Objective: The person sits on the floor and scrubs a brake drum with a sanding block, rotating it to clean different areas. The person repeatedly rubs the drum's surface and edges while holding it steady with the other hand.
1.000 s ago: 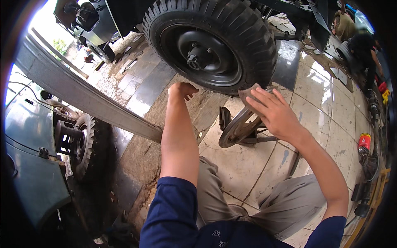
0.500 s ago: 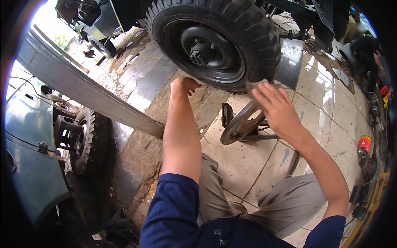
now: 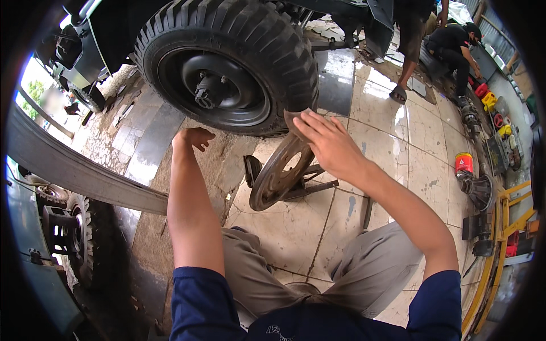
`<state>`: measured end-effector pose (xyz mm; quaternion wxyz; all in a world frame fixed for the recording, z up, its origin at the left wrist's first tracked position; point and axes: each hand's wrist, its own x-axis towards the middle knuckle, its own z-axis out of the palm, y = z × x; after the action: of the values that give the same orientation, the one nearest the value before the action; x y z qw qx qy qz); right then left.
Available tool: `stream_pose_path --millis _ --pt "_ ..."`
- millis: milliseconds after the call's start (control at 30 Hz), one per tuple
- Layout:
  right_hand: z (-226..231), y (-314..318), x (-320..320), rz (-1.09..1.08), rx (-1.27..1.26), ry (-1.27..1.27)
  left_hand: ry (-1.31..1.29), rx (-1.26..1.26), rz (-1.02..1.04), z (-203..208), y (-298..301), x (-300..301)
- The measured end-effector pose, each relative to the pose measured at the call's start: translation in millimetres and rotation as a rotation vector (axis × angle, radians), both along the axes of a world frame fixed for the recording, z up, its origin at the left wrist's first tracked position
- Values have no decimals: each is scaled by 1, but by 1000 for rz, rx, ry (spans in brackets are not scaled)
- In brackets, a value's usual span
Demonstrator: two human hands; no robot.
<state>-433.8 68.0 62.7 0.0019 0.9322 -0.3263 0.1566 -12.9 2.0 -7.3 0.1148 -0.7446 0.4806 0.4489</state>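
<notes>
My right hand (image 3: 333,143) presses a brown sheet that looks like sandpaper (image 3: 297,121) onto the upper rim of a worn brown metal ring (image 3: 265,187). Its fingers are straight and close together over the sheet. The ring stands tilted on a dark metal stand (image 3: 311,190) on the tiles. Stretched forward, my left hand (image 3: 194,138) hangs in the air with bent, parted fingers and nothing in them. It is nearest the lower edge of a big black tire (image 3: 296,74) on a dark steel wheel, apart from it.
A grey metal post (image 3: 85,170) slants across the left, beside another treaded tire (image 3: 84,238). A red can (image 3: 463,163) and machine parts line the right side, near a yellow frame (image 3: 503,227). Another person (image 3: 455,51) crouches at the far right; a second person's leg (image 3: 406,74) stands nearer.
My view has turned to the right, so the scene sits farther left. The brown sheet under my right hand shows more. My left hand stays empty near the tire.
</notes>
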Motion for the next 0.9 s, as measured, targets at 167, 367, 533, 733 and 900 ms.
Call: stream_pose_path --millis 167,367,533,733,900 --pt "14 9 4 234 25 11 13 -18 -18 -2 2 2" --pt "0 6 14 136 -86 57 9 -7 21 -10 1 13" --pt "1 -3 5 127 -22 -25 26 -16 13 -7 -3 6" --pt "9 9 10 253 13 20 21 -18 4 -2 5 1" --pt "1 0 1 22 -9 39 65 -57 -17 -24 -15 0"
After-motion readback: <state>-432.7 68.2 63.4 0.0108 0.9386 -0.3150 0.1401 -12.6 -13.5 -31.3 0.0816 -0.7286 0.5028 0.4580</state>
